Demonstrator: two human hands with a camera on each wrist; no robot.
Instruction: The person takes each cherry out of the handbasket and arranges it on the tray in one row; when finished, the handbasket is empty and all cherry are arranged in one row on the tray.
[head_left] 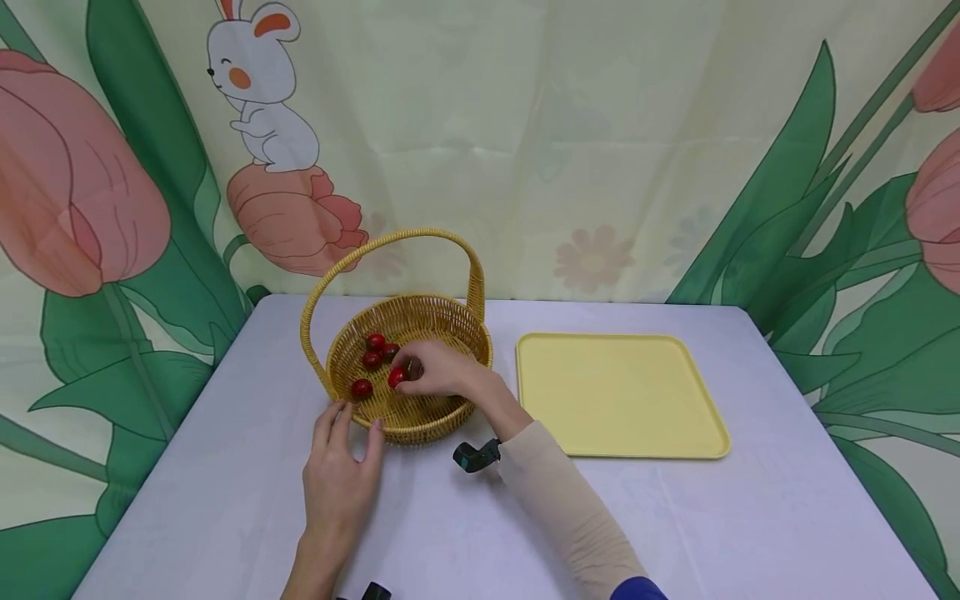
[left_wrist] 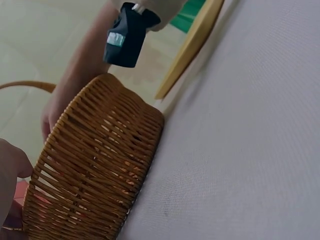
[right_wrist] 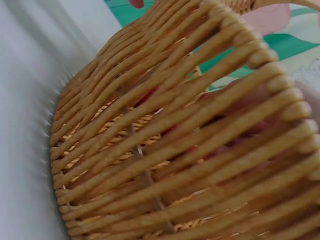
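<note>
A round woven basket [head_left: 416, 435] with a tall arched handle stands on the left half of the table. Several small, glossy red fruits [head_left: 362, 389] lie inside it, mostly toward its left side. My right hand [head_left: 438, 369] reaches in over the rim and pinches one red fruit [head_left: 397, 377] between thumb and fingers. At the basket's front left, my left hand [head_left: 341, 475] rests its fingertips and thumb against the rim. The left wrist view shows the basket's woven side [left_wrist: 95, 160] close by. In the right wrist view, the weave [right_wrist: 165, 130] largely hides the right hand and fruit.
A shallow yellow tray [head_left: 615, 396] lies right of the basket. Both stand on a table with a white cloth [head_left: 787, 517]. Behind hangs a curtain [head_left: 600, 150] printed with tulips and a rabbit. The basket handle [head_left: 405, 237] arches above the bowl.
</note>
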